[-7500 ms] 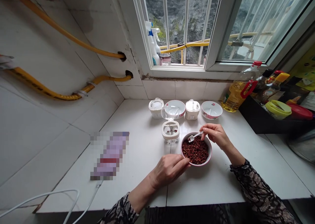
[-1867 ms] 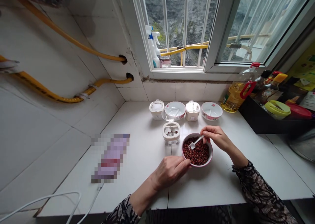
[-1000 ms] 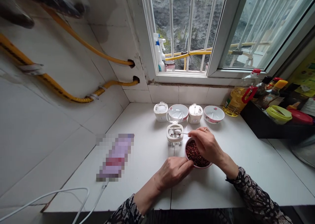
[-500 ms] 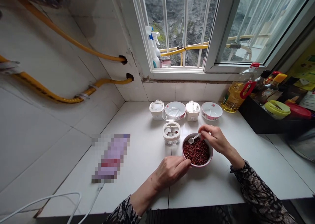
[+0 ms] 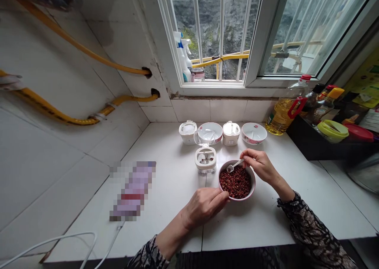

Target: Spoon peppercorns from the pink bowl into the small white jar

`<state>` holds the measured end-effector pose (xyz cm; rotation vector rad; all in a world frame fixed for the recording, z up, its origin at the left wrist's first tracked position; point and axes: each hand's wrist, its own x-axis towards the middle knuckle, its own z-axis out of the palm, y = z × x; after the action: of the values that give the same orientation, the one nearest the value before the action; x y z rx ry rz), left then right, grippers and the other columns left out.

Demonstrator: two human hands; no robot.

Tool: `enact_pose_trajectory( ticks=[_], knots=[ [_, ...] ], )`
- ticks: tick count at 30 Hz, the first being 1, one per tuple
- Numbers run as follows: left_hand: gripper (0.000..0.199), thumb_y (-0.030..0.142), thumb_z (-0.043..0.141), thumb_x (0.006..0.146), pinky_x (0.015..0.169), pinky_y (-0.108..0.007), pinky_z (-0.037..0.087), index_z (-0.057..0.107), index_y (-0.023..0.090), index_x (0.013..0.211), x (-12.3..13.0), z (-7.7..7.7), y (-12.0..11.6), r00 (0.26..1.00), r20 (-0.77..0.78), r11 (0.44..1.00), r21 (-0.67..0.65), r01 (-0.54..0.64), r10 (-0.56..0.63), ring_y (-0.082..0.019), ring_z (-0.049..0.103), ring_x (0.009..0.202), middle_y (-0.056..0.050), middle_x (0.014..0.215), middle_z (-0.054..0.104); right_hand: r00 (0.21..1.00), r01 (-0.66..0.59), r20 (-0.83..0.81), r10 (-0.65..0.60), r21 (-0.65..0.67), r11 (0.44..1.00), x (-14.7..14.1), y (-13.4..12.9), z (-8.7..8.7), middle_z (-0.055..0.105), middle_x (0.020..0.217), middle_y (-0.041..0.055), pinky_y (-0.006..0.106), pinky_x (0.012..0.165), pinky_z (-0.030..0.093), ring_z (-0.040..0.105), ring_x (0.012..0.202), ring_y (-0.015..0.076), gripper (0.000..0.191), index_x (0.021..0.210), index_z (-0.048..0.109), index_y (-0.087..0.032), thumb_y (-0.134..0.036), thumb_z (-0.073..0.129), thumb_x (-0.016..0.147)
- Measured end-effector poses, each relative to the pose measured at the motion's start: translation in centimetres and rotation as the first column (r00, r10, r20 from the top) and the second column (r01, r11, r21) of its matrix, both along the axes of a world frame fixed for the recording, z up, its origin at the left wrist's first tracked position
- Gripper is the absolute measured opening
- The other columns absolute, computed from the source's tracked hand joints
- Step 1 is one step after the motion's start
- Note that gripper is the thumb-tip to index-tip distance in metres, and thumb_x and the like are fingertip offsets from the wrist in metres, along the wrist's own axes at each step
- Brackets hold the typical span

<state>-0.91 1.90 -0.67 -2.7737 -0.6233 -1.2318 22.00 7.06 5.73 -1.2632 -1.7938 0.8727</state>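
A round bowl (image 5: pixel 252 190) full of dark red peppercorns (image 5: pixel 237 183) stands on the white counter. My left hand (image 5: pixel 204 206) grips its near left rim, thumb inside the edge. Between the thumb and fingers of my right hand (image 5: pixel 258 164) is a small white spoon (image 5: pixel 231 168), its scoop over the peppercorns near the far left rim. Just left of the bowl sits a clear seasoning jar (image 5: pixel 205 161) with its lid raised and a few peppercorns showing inside.
Behind stand two white seasoning jars (image 5: pixel 188 132) and two flowered bowls (image 5: pixel 254 133) in a row. An oil bottle (image 5: pixel 279 117) and a black rack (image 5: pixel 304 142) of condiments are at right. A blurred purple item (image 5: pixel 134 192) with a white cable lies left.
The spoon's scoop has turned slightly above the peppercorns, with my right hand close to the same place. My left hand stays on the bowl. The whole view has shifted very slightly.
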Motion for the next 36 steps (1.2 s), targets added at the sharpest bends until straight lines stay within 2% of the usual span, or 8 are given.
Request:
enact_pose_trajectory(
  ticks=[11,18,22,27,30,33,35,36],
  knots=[
    [0.013,0.018,0.045,0.101,0.046,-0.022,0.037,0.056,0.013,0.097,0.0,0.1,0.0,1.000,0.001,1.000,0.001,0.005,-0.005,-0.010,0.050,0.050,0.001,0.064,0.056,0.988,0.018,-0.150,-0.042,-0.161,0.987,0.0,0.3,-0.1,0.065,0.054,0.0007,0.028,0.056,0.043,0.053,0.053,0.0144,0.016,0.074,0.064,-0.018,-0.030,0.054,0.078],
    [0.012,0.017,0.045,0.100,0.046,-0.022,0.039,0.056,0.013,0.098,0.0,-0.1,0.1,1.000,0.002,1.000,0.002,0.013,-0.013,-0.010,0.052,0.050,0.000,0.066,0.059,0.939,0.013,-0.326,-0.107,-0.278,0.961,0.9,1.0,0.1,0.067,0.052,0.0028,0.027,0.052,0.042,0.054,0.051,0.0141,0.016,0.071,0.066,-0.016,-0.032,0.063,0.070],
    [0.011,0.016,0.046,0.099,0.047,-0.022,0.040,0.056,0.013,0.098,0.0,-0.3,0.1,1.000,0.002,1.000,0.005,0.008,-0.008,-0.010,0.052,0.051,0.000,0.066,0.059,0.911,0.033,-0.389,-0.139,-0.267,0.963,0.9,1.1,0.5,0.068,0.055,0.0037,0.028,0.053,0.044,0.055,0.052,0.0140,0.019,0.072,0.067,-0.016,-0.035,0.068,0.069],
    [0.013,0.017,0.045,0.100,0.046,-0.021,0.039,0.057,0.013,0.097,0.1,-0.4,0.2,1.000,0.003,1.000,0.020,-0.003,0.003,-0.010,0.051,0.050,0.001,0.065,0.057,0.917,0.056,-0.393,-0.068,-0.042,0.998,-1.9,0.3,0.9,0.070,0.067,0.0035,0.030,0.061,0.049,0.060,0.060,0.0152,0.021,0.085,0.064,-0.018,-0.039,0.063,0.083],
    [0.015,0.016,0.044,0.100,0.045,-0.021,0.037,0.057,0.013,0.095,0.1,-0.4,0.2,1.000,0.006,0.999,0.038,-0.017,0.017,-0.010,0.049,0.049,0.001,0.063,0.055,0.974,0.061,-0.224,-0.012,0.212,0.975,-4.1,-0.4,0.6,0.071,0.077,0.0050,0.031,0.066,0.051,0.064,0.069,0.0170,0.014,0.095,0.062,-0.019,-0.030,0.053,0.093],
    [0.016,0.014,0.043,0.100,0.045,-0.021,0.037,0.057,0.013,0.094,0.2,-0.4,0.2,1.000,0.004,0.998,0.047,-0.029,0.029,-0.010,0.048,0.048,0.002,0.061,0.054,0.994,-0.100,0.098,0.058,0.517,0.850,-5.3,-0.9,0.3,0.072,0.081,0.0067,0.035,0.072,0.050,0.063,0.073,0.0192,0.017,0.094,0.062,-0.020,-0.017,0.046,0.095],
    [0.016,0.014,0.043,0.099,0.045,-0.022,0.037,0.057,0.013,0.094,0.2,-0.4,0.2,1.000,0.001,0.999,0.044,-0.025,0.025,-0.010,0.048,0.048,0.002,0.061,0.053,0.975,-0.179,0.217,0.053,0.615,0.768,-5.1,-1.0,0.4,0.072,0.080,0.0066,0.037,0.073,0.049,0.062,0.072,0.0197,0.020,0.093,0.063,-0.020,-0.013,0.044,0.095],
    [0.015,0.014,0.043,0.100,0.045,-0.022,0.037,0.057,0.013,0.095,0.2,-0.4,0.2,1.000,0.000,0.999,0.040,-0.021,0.021,-0.010,0.048,0.049,0.002,0.061,0.053,0.975,-0.174,0.220,0.041,0.631,0.756,-4.7,-1.0,0.6,0.072,0.080,0.0063,0.037,0.073,0.048,0.061,0.072,0.0198,0.020,0.094,0.063,-0.020,-0.012,0.044,0.095]
  ],
)
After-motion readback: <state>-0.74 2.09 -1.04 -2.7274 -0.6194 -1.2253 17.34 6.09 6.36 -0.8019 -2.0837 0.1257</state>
